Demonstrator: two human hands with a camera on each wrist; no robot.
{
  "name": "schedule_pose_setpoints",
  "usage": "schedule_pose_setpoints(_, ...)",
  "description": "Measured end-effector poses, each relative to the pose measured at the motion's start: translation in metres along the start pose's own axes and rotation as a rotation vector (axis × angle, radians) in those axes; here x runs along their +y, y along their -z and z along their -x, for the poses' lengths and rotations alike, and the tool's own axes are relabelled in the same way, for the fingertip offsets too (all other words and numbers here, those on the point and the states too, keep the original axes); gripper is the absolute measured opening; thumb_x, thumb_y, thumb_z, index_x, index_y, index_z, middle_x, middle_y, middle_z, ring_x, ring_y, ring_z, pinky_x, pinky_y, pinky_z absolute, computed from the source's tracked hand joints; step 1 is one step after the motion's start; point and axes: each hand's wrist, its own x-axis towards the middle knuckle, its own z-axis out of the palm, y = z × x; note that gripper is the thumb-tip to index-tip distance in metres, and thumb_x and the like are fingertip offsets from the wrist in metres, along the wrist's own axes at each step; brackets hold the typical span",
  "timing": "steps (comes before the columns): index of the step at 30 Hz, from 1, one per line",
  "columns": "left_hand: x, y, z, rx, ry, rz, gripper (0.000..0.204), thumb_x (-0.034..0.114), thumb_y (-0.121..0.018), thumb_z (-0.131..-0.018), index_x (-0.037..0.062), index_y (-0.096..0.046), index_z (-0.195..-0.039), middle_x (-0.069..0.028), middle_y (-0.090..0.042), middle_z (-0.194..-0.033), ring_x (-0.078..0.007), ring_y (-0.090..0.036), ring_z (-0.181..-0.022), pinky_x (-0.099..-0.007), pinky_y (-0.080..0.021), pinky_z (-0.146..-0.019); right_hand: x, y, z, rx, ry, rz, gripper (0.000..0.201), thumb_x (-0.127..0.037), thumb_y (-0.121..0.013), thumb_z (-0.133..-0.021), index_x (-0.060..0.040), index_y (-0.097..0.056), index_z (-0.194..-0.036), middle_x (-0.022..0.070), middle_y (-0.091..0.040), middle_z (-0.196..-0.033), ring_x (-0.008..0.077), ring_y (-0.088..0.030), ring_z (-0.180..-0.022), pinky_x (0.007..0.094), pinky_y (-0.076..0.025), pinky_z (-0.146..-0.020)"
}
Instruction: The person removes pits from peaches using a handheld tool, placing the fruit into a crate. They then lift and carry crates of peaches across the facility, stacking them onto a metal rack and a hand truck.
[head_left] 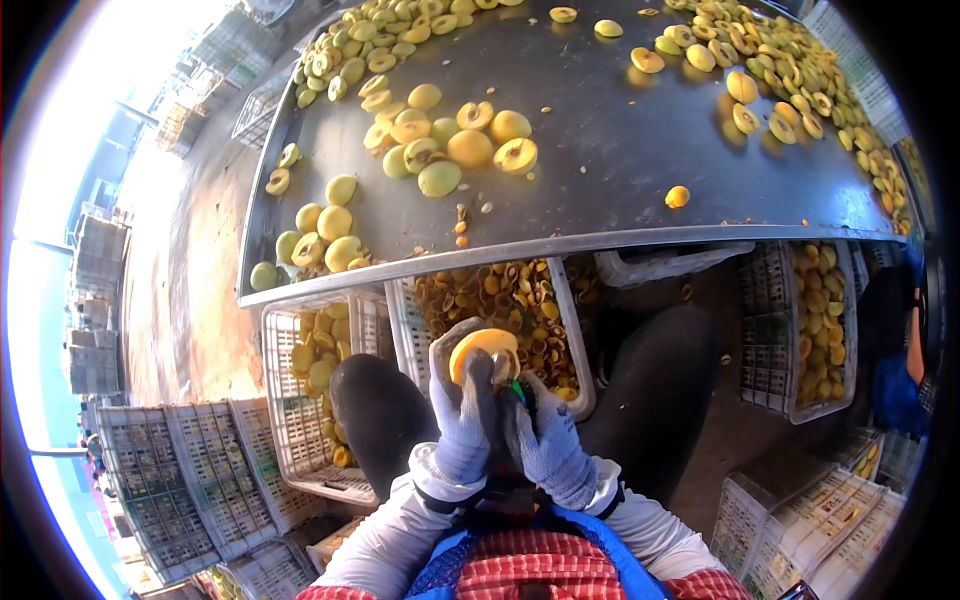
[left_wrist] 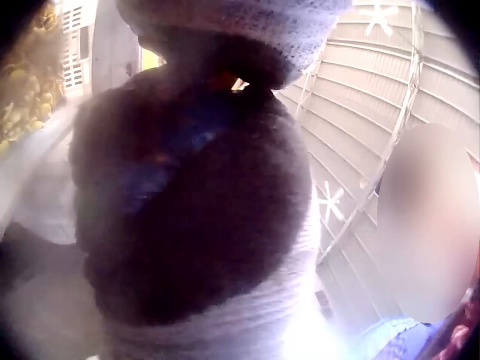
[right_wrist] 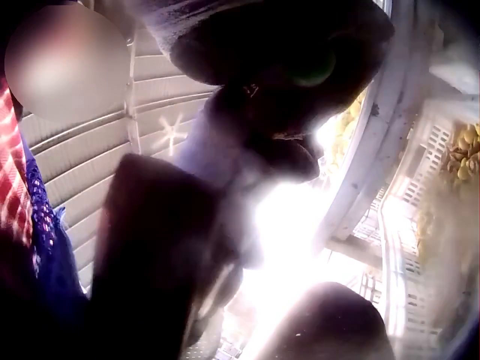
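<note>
Grey knitted gloves covered both hands, which met above the person's lap, between two dark-clad knees. The left hand (head_left: 462,415) held a yellow-orange fruit (head_left: 479,342), its grip clamped round the piece with the thumb across the near side. Just beside it, the right hand (head_left: 552,445) had its grip closed on a small green object (head_left: 519,390), mostly hidden by the fingers; its shape could not be made out. Both wrist views were dark and blurred and added little about the fingers.

Beyond the hands stood a dark, metal-edged worktop (head_left: 590,195). On its left part lay a cluster of whole-looking and halved fruits (head_left: 470,149), some with the cut face up. A heap of halves (head_left: 790,75) ran along its right side, and a lone orange fruit (head_left: 677,197) sat near the front edge.

Partly under that edge, a middle crate (head_left: 572,335) held many small brown-orange pieces (head_left: 500,290). The left crate (head_left: 285,425), beside it, contained yellow-green fruit, as did the right crate (head_left: 765,325), well apart from them. More pale crates (head_left: 180,485) stood at the lower left.
</note>
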Motion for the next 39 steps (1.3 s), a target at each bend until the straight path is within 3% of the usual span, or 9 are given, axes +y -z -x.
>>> schedule_pose_setpoints(9,-0.003,0.003,-0.008,-0.280,0.252,0.094,0.042,0.029,-0.055,-0.093,0.0014,-0.046,-0.124,-0.0087,-0.056,-0.110,-0.0146,-0.055,-0.095,-0.0260,-0.047,-0.083,0.055,-0.004,0.017,0.152,0.567,0.690,0.028,-0.010,-0.046,-0.095,0.0047,-0.047,-0.120,0.0147,-0.061,-0.097,0.0215,-0.061,-0.086,0.0289,-0.047,-0.077)
schedule_pose_setpoints(12,0.011,0.010,-0.030,-0.519,0.343,0.146,0.042,0.024,-0.056,-0.092,-0.0001,-0.047,-0.126,-0.0082,-0.058,-0.108,-0.0126,-0.056,-0.095,-0.0256,-0.047,-0.083,0.057,-0.008,0.023,-0.029,0.102,-0.078,0.027,-0.013,-0.047,-0.096,0.0009,-0.052,-0.118,0.0129,-0.060,-0.103,0.0184,-0.061,-0.093,0.0262,-0.050,-0.080)
schedule_pose_setpoints(16,0.004,0.007,-0.025,-0.404,0.168,0.017,0.036,0.015,-0.059,-0.088,-0.0016,-0.053,-0.119,-0.0091,-0.063,-0.101,-0.0170,-0.061,-0.089,-0.0272,-0.049,-0.080,0.018,0.023,0.005,-0.516,-0.646,-1.382,0.036,-0.040,-0.044,-0.097,-0.0064,-0.057,-0.097,0.0032,-0.055,-0.068,0.0135,-0.054,-0.053,0.0243,-0.044,-0.045)
schedule_pose_setpoints(19,-0.009,0.014,-0.024,-0.453,-0.170,-0.277,0.033,0.010,-0.056,-0.085,-0.0037,-0.055,-0.116,-0.0149,-0.064,-0.105,-0.0188,-0.063,-0.094,-0.0292,-0.049,-0.083,0.021,0.018,0.007,-0.671,-0.878,-1.627,0.049,-0.057,-0.038,-0.094,-0.0104,-0.052,-0.085,-0.0038,-0.037,-0.052,0.0077,-0.032,-0.036,0.0229,-0.027,-0.033)
schedule_pose_setpoints(24,-0.023,0.022,-0.001,-0.367,0.255,0.164,0.045,0.039,-0.051,-0.092,-0.0005,-0.056,-0.115,-0.0053,-0.060,-0.101,-0.0138,-0.055,-0.089,-0.0264,-0.045,-0.080,0.033,-0.007,0.012,-0.862,-0.855,-2.147,0.048,-0.056,-0.038,-0.093,-0.0104,-0.050,-0.082,0.0000,-0.040,-0.057,0.0119,-0.040,-0.043,0.0254,-0.032,-0.036)
schedule_pose_setpoints(28,-0.030,0.035,0.011,0.043,0.672,0.807,0.045,0.043,-0.052,-0.091,0.0026,-0.057,-0.109,-0.0066,-0.059,-0.094,-0.0184,-0.058,-0.090,-0.0304,-0.047,-0.082,0.037,-0.018,0.009,-0.839,-0.715,-1.862,0.047,-0.055,-0.039,-0.093,-0.0104,-0.050,-0.085,-0.0001,-0.041,-0.057,0.0121,-0.041,-0.044,0.0258,-0.033,-0.036)
schedule_pose_setpoints(34,-0.013,0.207,-0.018,0.316,-0.226,-0.456,0.036,0.028,-0.055,-0.092,-0.0003,-0.055,-0.114,-0.0109,-0.059,-0.101,-0.0176,-0.057,-0.090,-0.0303,-0.049,-0.078,0.046,-0.023,0.007,-0.755,-0.908,-1.550,0.045,-0.053,-0.041,-0.094,-0.0094,-0.053,-0.092,-0.0021,-0.040,-0.057,0.0092,-0.038,-0.042,0.0219,-0.031,-0.036)
schedule_pose_setpoints(37,0.012,0.296,-0.045,-0.059,0.325,-1.587,0.049,0.042,-0.062,-0.085,0.0070,-0.057,-0.119,-0.0165,-0.063,-0.101,-0.0287,-0.062,-0.094,-0.0376,-0.048,-0.084,0.055,-0.026,-0.003,-0.757,-0.934,-1.495,0.048,-0.054,-0.040,-0.094,-0.0086,-0.053,-0.092,-0.0023,-0.039,-0.056,0.0076,-0.035,-0.040,0.0207,-0.029,-0.036)
schedule_pose_setpoints(39,0.037,0.269,-0.084,0.004,0.204,-1.619,0.051,0.043,-0.066,-0.080,0.0102,-0.058,-0.118,-0.0181,-0.063,-0.099,-0.0343,-0.061,-0.093,-0.0424,-0.048,-0.081,0.061,-0.030,-0.006,-0.687,-1.029,-1.436,0.048,-0.054,-0.039,-0.095,-0.0077,-0.053,-0.091,-0.0018,-0.039,-0.056,0.0079,-0.034,-0.040,0.0211,-0.029,-0.036)
